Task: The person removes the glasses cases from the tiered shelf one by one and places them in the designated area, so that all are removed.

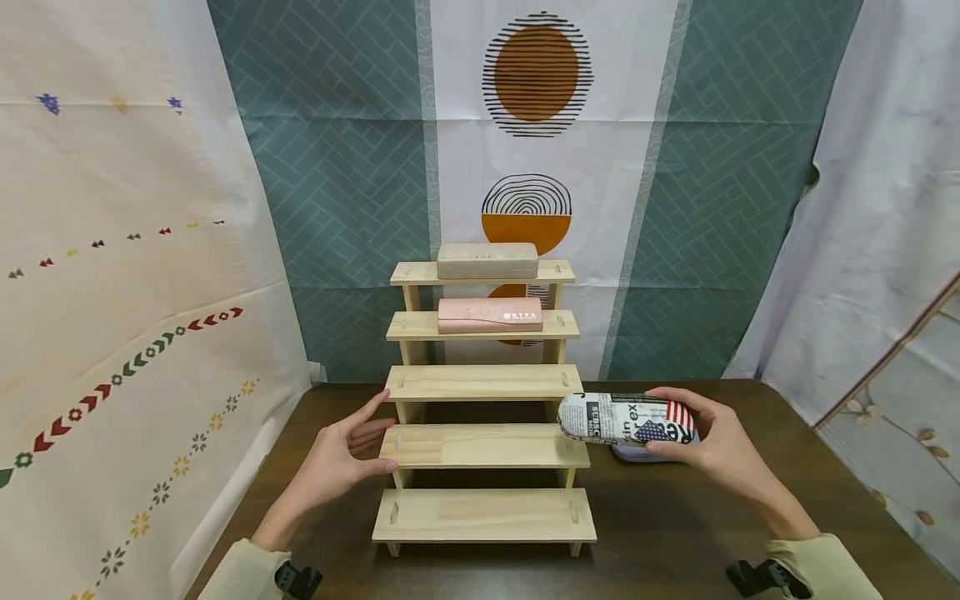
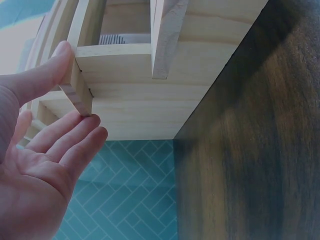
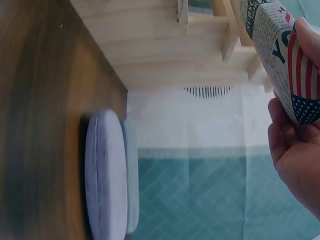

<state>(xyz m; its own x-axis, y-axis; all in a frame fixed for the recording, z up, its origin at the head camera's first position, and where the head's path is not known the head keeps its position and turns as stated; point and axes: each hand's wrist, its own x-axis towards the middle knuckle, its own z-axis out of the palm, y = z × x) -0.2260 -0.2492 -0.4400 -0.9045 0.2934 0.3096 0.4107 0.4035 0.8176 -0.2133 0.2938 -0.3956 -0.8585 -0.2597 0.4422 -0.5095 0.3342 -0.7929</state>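
Observation:
A stepped wooden display rack (image 1: 483, 382) stands on the table. My left hand (image 1: 341, 458) holds the left end of its second board from the bottom; in the left wrist view the thumb (image 2: 61, 55) and fingertips (image 2: 92, 120) are on opposite edges of that board. My right hand (image 1: 716, 437) grips the right end of a newspaper-print glasses case (image 1: 611, 418) with an American flag. The case is raised beside the rack's right side, its left end near that same board. In the right wrist view the thumb and fingers are around the case (image 3: 280, 60).
A pink glasses case (image 1: 490, 316) lies on the second board from the top, a beige case (image 1: 487, 261) on the top one. A lavender case (image 3: 107, 175) and a pale blue case (image 3: 131, 175) rest on the dark table (image 1: 675, 517), right of the rack. Patterned cloths hang around.

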